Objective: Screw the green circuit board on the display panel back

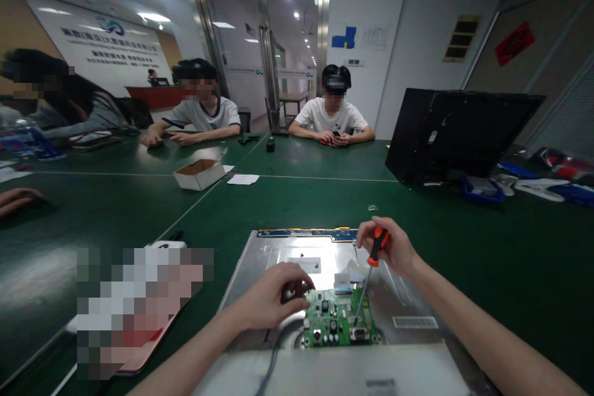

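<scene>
My right hand (392, 247) is closed around the orange and black handle of a screwdriver (378, 244). Its shaft slants down and its tip meets the green circuit board (341, 315), just above a port on the near edge. My left hand (278, 294) curls at the board's left edge, thumb and fingertips bent around its corner; what lies under the palm is dark and hidden. The board sits on the metal back of a flat panel (408, 297), which has a blue strip board (306, 234) along its far edge. A grey cable (273, 356) runs from beneath my left hand.
On the left lies a phone with a pink edge (160, 346), partly blurred out. An open white box (199, 176) and paper (243, 179) stand farther back. A black monitor (445, 136) is at the right. Several people sit around the green table (315, 198).
</scene>
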`<state>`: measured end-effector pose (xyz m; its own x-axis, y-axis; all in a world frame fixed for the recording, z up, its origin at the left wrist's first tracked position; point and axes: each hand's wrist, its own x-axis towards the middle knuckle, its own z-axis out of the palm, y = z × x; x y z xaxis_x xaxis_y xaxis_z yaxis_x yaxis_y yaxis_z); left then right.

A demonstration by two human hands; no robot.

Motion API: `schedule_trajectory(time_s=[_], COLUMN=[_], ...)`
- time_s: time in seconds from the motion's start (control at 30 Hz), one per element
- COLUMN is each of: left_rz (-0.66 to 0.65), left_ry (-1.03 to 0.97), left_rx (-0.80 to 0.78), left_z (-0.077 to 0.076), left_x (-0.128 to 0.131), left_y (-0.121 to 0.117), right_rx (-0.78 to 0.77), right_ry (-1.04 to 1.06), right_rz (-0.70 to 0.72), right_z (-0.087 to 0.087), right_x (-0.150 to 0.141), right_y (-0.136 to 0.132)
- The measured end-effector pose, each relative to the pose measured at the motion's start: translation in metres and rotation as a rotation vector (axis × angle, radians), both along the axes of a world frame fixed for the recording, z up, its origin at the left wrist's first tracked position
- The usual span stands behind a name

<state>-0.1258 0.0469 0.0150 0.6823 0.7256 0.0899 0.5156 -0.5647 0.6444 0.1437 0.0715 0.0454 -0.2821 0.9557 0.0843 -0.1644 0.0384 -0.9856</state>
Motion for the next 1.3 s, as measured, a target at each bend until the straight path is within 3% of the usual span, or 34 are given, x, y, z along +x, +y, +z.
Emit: schedule_trajectory(time_s=[0.17,0.37,0.63,0.8,1.0,1.1,1.3], left_rz=[0.011,0.012,0.016,0.174,0.339,0.369,0.369], left_ry=[0.005,0.009,-0.022,-0.104,-0.124,-0.109,-0.065], left_rx=[0.017,0.033,0.005,-0.029,0.092,0.125,0.180], left_z=[-0.002,0.002,0.001,0.008,0.017,0.009,-0.008], left_x=[0.003,0.008,0.013,0.007,0.004,0.009,0.012], left_y=[0.001,0.004,0.008,0.018,0.038,0.042,0.043], right_rx=[-0.092,-0.134,-0.098,-0.070,-0.039,-0.067,-0.151], right_ry=[0.109,0.143,0.156,0.230,0.385,0.408,0.351], right_rz=[-0.060,-0.094,-0.166,-0.190,-0.217,-0.192,-0.143], right_z=[-0.032,-0.044,-0.044,-0.029,-0.004,-0.007,-0.029], right_x=[-0.009,-0.006,-0.007,0.000,0.012,-0.001,-0.029], right_y=[0.005,0.012,0.006,0.006,0.013,0.009,-0.011])
